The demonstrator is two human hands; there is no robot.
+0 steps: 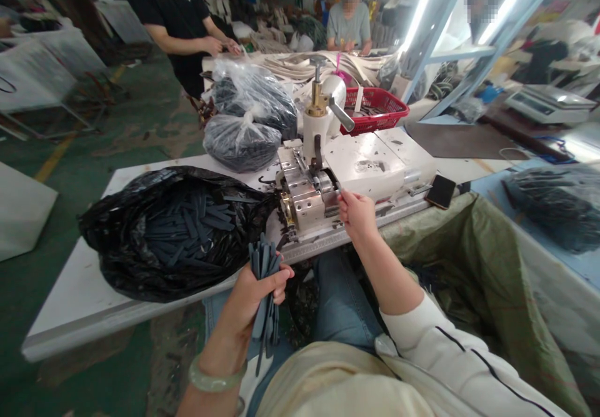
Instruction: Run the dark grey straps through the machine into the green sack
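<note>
My left hand (262,286) is closed around a bundle of dark blue-grey strips (265,261), held over my lap in front of the table edge. At the metal working head of a white skiving-type machine (307,195), my right hand (356,212) pinches with thumb and forefinger. A thin dark strip end (339,192) seems to lie at those fingertips, though most of it is hidden. To the left of the machine, a black plastic bag (117,261) lies wide open with many loose strips (187,226) of the same colour inside.
Tied clear bags (244,142) of dark pieces stand behind the machine, beside a red basket (379,107). A phone (441,191) lies at the table's right front. Green sacking (487,261) hangs at my right. Two people (349,26) (173,23) work across the table.
</note>
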